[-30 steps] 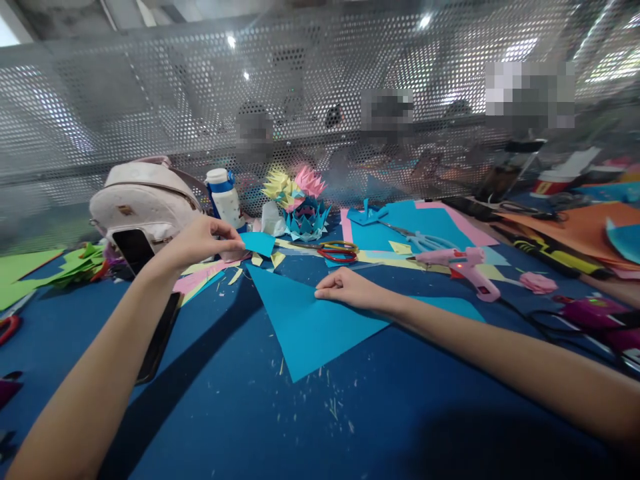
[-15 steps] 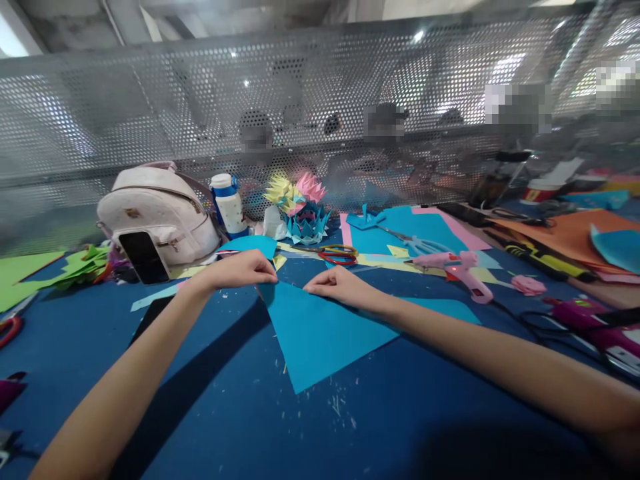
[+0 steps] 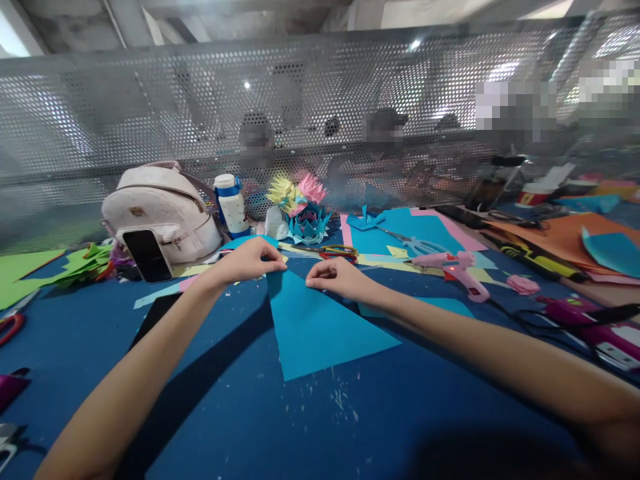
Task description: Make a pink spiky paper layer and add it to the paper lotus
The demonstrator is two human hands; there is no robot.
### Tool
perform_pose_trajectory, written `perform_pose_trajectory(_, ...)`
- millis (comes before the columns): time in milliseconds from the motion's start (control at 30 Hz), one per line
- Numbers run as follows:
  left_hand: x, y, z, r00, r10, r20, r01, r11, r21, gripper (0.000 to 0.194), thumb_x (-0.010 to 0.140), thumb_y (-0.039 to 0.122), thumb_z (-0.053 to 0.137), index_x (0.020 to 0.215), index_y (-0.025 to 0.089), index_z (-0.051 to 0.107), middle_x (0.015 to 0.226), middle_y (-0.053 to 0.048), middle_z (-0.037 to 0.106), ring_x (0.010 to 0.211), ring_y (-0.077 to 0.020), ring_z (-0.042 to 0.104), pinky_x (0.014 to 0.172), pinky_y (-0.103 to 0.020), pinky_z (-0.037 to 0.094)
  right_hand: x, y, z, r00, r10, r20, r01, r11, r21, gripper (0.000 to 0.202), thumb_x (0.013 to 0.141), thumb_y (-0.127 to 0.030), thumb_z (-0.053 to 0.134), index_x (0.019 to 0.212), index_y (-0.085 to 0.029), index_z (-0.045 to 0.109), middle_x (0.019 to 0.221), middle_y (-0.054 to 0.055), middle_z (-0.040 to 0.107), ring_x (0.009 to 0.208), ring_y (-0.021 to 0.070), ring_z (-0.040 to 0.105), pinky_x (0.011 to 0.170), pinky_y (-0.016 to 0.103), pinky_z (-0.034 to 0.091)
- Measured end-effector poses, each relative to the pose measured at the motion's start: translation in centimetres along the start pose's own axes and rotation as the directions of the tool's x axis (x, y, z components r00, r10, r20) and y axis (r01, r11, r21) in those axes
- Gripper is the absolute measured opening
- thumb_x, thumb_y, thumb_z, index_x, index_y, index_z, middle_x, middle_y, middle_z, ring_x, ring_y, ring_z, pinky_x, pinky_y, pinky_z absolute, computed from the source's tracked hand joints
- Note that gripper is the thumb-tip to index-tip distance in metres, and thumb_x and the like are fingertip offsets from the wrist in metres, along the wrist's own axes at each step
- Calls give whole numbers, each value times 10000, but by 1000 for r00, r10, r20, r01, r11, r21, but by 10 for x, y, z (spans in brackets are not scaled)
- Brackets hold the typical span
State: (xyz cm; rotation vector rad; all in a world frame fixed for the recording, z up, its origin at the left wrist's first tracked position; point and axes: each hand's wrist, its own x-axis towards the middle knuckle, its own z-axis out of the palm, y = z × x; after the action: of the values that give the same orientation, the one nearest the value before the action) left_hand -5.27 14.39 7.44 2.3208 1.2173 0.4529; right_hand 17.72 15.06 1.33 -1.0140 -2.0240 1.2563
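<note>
A piece of blue paper (image 3: 320, 333), roughly triangular in outline, hangs just above the blue table from my two hands. At its upper left corner, my left hand (image 3: 255, 259) pinches the edge between thumb and fingers. Along the upper right edge, my right hand (image 3: 345, 280) has thumb and finger closed on the paper, close to the left hand. Another blue sheet (image 3: 440, 307) lies on the table, partly behind my right forearm. Beyond the hands lie red-handled scissors (image 3: 338, 253) and paper flowers (image 3: 306, 223) in blue, yellow and pink.
A pink glue gun (image 3: 453, 265) with a cord lies at right, beside a pink paper rose (image 3: 523, 285). A white backpack (image 3: 160, 207) with a phone (image 3: 147, 255) leaning on it and a bottle (image 3: 231, 207) stand at back left. A perforated metal screen (image 3: 310, 87) rises behind.
The blue paper and both hands have risen slightly and turned, so its lower corner has shifted left. Its right corner now shows below my right forearm.
</note>
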Motion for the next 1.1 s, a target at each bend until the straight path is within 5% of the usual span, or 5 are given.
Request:
perform_pose_trajectory(300, -22, -25, -41, 997, -78, 21, 79, 996, -31, 345, 800, 441, 612, 689, 125, 696, 612, -7, 546, 546, -96, 391, 498, -219, 291, -55, 25, -28, 992, 125, 6, -123, 983, -133, 309, 712, -468, 681, 720, -160, 667, 679, 34, 641, 627, 146, 557, 629, 287, 421)
perform_pose_trajectory(733, -22, -15, -37, 998, -57, 23, 57, 998, 15, 344, 807, 428, 591, 714, 121, 714, 580, 5, 492, 519, -91, 353, 479, -221, 256, -102, 13, -44, 981, 181, 69, -169, 975, -145, 328, 809, -485, 630, 738, -165, 615, 707, 44, 667, 614, 173, 655, 643, 308, 499)
perform_pose_trajectory(1100, -36, 12, -37, 998, -38, -48, 36, 999, -29, 323, 817, 407, 601, 716, 121, 713, 608, -4, 546, 521, -91, 392, 479, -219, 288, -127, 14, -51, 971, 237, 15, -234, 968, -93, 305, 790, -459, 663, 740, -162, 612, 775, 90, 723, 615, 159, 642, 639, 298, 511)
